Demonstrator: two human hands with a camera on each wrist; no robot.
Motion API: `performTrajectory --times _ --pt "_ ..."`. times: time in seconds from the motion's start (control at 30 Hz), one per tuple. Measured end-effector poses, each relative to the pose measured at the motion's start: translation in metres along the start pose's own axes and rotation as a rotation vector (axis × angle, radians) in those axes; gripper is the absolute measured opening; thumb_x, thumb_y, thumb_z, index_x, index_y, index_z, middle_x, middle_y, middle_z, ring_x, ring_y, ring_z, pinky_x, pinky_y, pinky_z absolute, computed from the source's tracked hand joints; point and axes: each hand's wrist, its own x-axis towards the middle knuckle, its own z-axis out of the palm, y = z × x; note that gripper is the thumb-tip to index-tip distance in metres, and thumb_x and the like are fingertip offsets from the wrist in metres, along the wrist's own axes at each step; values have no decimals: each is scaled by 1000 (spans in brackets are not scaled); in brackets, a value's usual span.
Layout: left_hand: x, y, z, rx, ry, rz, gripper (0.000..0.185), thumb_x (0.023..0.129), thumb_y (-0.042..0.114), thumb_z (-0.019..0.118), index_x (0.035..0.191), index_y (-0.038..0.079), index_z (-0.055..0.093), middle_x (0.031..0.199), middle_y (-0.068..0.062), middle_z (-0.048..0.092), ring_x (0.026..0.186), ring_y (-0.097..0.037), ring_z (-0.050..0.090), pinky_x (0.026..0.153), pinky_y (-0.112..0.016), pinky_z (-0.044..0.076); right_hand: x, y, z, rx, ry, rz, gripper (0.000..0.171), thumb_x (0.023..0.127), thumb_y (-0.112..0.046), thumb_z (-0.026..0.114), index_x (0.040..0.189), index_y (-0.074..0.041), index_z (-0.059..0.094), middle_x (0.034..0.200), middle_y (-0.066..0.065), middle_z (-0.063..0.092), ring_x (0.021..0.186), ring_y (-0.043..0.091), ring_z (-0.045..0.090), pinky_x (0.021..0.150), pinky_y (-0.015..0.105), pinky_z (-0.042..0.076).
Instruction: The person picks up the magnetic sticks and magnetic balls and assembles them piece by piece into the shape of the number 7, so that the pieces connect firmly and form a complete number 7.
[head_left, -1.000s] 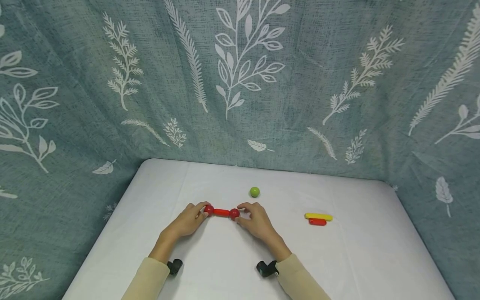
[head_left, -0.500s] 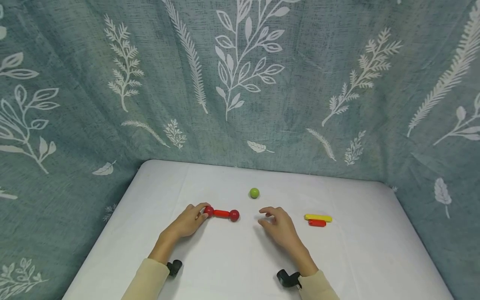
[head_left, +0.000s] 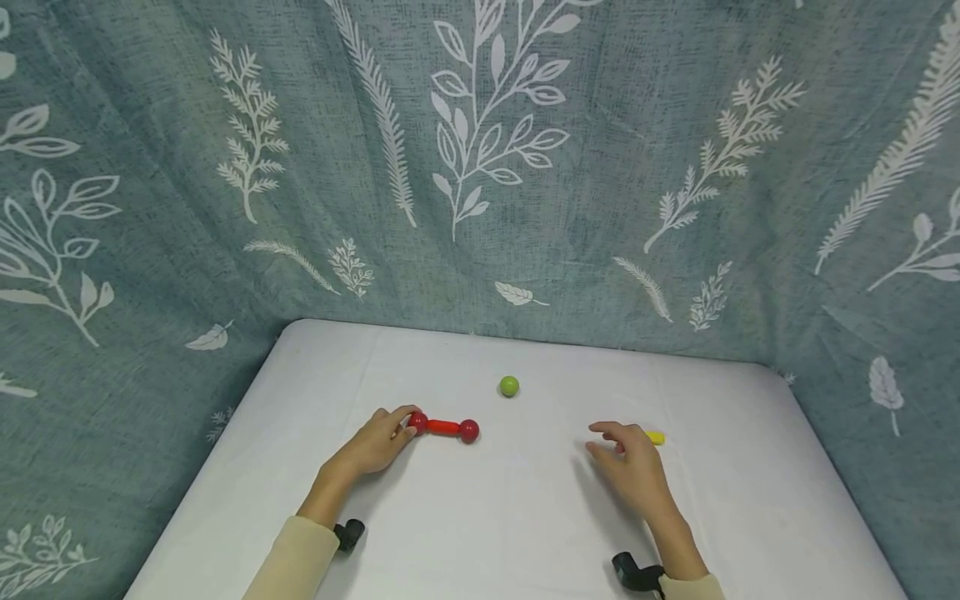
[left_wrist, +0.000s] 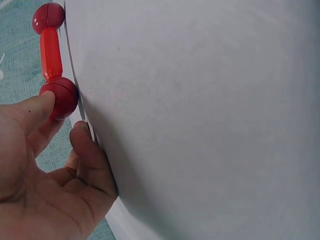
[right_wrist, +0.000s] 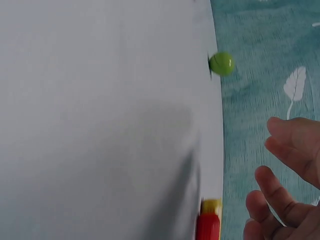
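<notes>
The red dumbbell piece (head_left: 442, 427), a short rod with a ball at each end, lies on the white worktop (head_left: 480, 533). The left hand (head_left: 372, 446) pinches its left ball between the fingers. The right hand (head_left: 633, 471) hovers with loose, spread fingers over the yellow stick (head_left: 656, 437) and red stick (right_wrist: 208, 227). A green ball (head_left: 509, 386) lies behind.

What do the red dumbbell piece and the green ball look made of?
Red dumbbell piece: glossy, likely hard plastic or lacquered wood; highlights and a seam line across each ball. Green ball: smooth, shiny, probably the same; the blur hides any seam.
</notes>
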Motion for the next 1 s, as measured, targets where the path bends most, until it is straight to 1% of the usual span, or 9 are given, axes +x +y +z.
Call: performTrajectory --times 0.13,0.23,0.37,0.5,0.63,0.8,1.0 --pt "0 0 0 4 3 -1 39 95 31 51 133 22 47 86 -4 44 72 -17 45 59 -34 37 -3 14 -10 -27 33 -10 25 82 -17 71 106 -13 67 90 6 59 82 22 51 69 39 41" --pt "0 0 0 -1 0 4 39 95 31 51 132 22 48 86 -4 44 72 -17 44 59 -34 37 -4 26 -16 -60 64 -14 25 79 -11 73 104 -8 68 90 8 62 83 24 53 69 41 41" --pt "0 0 0 3 -2 -3 39 95 31 51 133 22 48 87 -4 44 72 -17 45 59 -34 37 -7 40 -23 -119 82 44 24 77 -5 74 100 -5 68 92 13 62 86 30 53 70 45 40" --pt "1 1 -1 11 0 -10 39 95 32 51 133 23 48 87 -4 44 72 -18 45 59 -34 37 -7 52 -28 -152 72 106 23 78 -6 72 99 -4 68 94 17 60 89 35 51 73 49 37" --pt "0 2 -2 7 1 -11 37 95 32 51 131 23 49 88 -4 44 73 -18 45 61 -35 38 -5 59 -30 -167 43 134 25 78 -8 71 102 -3 67 93 18 59 88 34 50 69 45 36" --pt "1 3 -2 9 6 -10 36 95 32 52 130 24 49 88 -4 45 74 -18 45 61 -35 39 -4 62 -30 -183 1 155 27 78 -9 71 104 -2 65 90 18 59 83 32 50 64 40 36" --pt "1 2 -2 -5 7 -12 36 95 32 52 130 24 50 88 -5 45 73 -18 45 60 -34 38 -4 64 -26 -220 -36 212 31 77 -11 73 105 -3 65 89 16 56 75 25 45 57 34 33"
